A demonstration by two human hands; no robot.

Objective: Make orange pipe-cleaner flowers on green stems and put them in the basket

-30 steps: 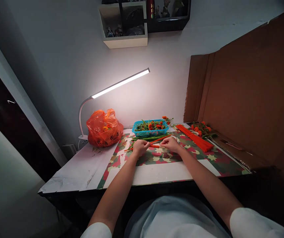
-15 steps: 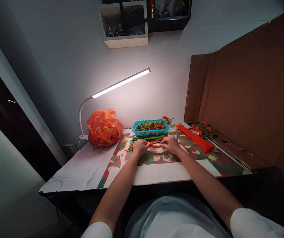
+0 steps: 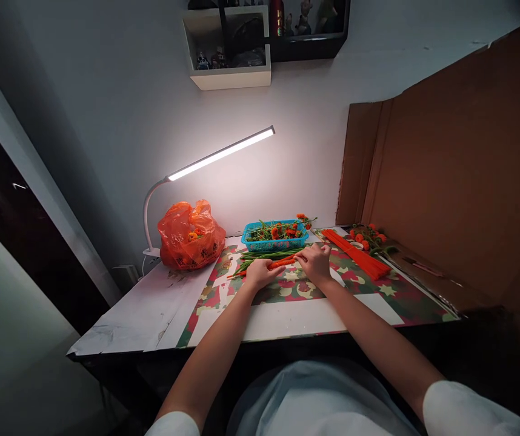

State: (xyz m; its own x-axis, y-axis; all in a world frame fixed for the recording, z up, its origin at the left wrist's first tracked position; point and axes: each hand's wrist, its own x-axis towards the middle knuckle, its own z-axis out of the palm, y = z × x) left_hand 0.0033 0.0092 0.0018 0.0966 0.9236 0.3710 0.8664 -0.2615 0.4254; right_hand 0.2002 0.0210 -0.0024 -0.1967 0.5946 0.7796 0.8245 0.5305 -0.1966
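Note:
Between my two hands, over the table, runs a short orange length of fuzzy pipe cleaner (image 3: 282, 263). My left hand (image 3: 260, 275) is closed loosely at its left end, the thumb stretched along the near side. At its right end my right hand (image 3: 316, 265) pinches it with thumb and fingertips; the exact grip is partly hidden. Just behind my hands lie several long green pipe cleaners (image 3: 266, 257). Thin orange tips (image 3: 237, 275) stick out left of my left hand. Farther right lies a thick bundle of orange pipe cleaners (image 3: 355, 253).
A blue basket (image 3: 276, 245) of orange flowers and green stems stands behind. An orange plastic bag (image 3: 191, 239) sits at left beside a lit lamp (image 3: 223, 154). Orange flowers (image 3: 369, 237) lie at right near a cardboard wall (image 3: 446, 163). A patterned cover (image 3: 360, 284) lies on the table.
My left thumb has straightened away from the pinch, and the left hand has shifted slightly right. My right hand has turned a little and risen slightly. More orange shows between the hands.

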